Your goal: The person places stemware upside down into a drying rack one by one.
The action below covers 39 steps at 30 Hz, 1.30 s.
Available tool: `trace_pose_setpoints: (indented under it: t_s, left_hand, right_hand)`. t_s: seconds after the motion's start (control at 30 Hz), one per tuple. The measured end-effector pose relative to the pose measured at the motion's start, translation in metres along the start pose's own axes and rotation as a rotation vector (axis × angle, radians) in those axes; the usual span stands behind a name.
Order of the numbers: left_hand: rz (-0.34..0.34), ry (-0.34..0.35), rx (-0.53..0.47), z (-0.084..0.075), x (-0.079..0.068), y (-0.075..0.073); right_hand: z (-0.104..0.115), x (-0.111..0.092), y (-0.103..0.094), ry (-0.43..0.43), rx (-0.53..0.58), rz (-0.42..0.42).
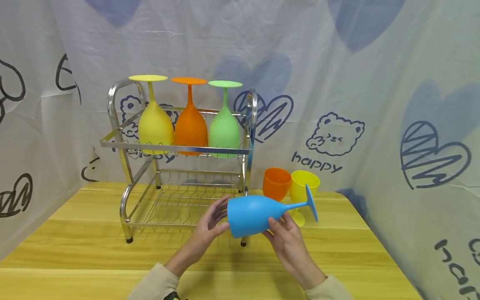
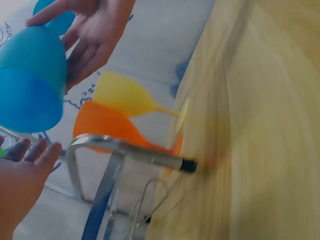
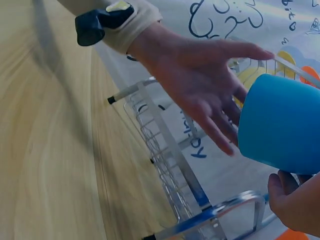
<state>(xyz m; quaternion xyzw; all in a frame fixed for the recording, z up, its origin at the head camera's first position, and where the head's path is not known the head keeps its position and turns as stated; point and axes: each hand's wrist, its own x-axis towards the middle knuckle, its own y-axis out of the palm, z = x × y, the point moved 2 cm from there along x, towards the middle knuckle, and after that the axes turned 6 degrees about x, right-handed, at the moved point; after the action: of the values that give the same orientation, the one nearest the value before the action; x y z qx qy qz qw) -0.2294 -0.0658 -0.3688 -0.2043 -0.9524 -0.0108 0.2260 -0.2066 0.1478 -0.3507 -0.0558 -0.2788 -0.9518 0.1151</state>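
A blue plastic goblet (image 1: 255,214) lies sideways in the air in front of the rack, its rim to the left and its foot to the right. My right hand (image 1: 290,246) holds it from below near where bowl and stem meet, thumb on the near side. At the rim end is my left hand (image 1: 208,227), fingers extended and spread. In the right wrist view, the fingertips of the left hand (image 3: 200,85) come right up to the goblet's rim. The left wrist view shows the goblet's open mouth (image 2: 30,102) facing the left palm.
A two-tier metal rack (image 1: 176,148) carries yellow (image 1: 155,125), orange (image 1: 191,129) and green (image 1: 224,129) goblets upside down on its upper tier. Behind the blue goblet, orange (image 1: 276,183) and yellow (image 1: 303,187) goblets stand upright on the wooden table (image 1: 75,246). Printed cloth (image 1: 375,104) surrounds the table.
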Motion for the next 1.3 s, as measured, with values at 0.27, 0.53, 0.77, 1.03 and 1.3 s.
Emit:
trace_pose_setpoints:
  t_s: [0.27, 0.53, 0.77, 1.03, 1.3]
  left_hand:
    - [-0.224, 0.043, 0.311, -0.023, -0.017, -0.043]
    - [-0.507, -0.070, 0.519, -0.049, -0.047, -0.111]
    - [-0.639, -0.196, 0.656, -0.051, -0.063, -0.163]
    - [-0.607, -0.222, 0.889, -0.033, -0.073, -0.195]
    - [-0.549, -0.268, 0.904, -0.016, -0.076, -0.211]
  right_hand:
    - [-0.002, 0.000, -0.006, -0.064, -0.100, -0.023]
    - [-0.008, 0.000, -0.003, -0.100, -0.395, -0.041]
    - [-0.016, 0.004, 0.010, -0.211, -0.473, 0.050]
    - [-0.029, 0.016, 0.027, -0.500, -0.597, 0.199]
    - [-0.040, 0.030, 0.055, -0.525, -0.698, 0.220]
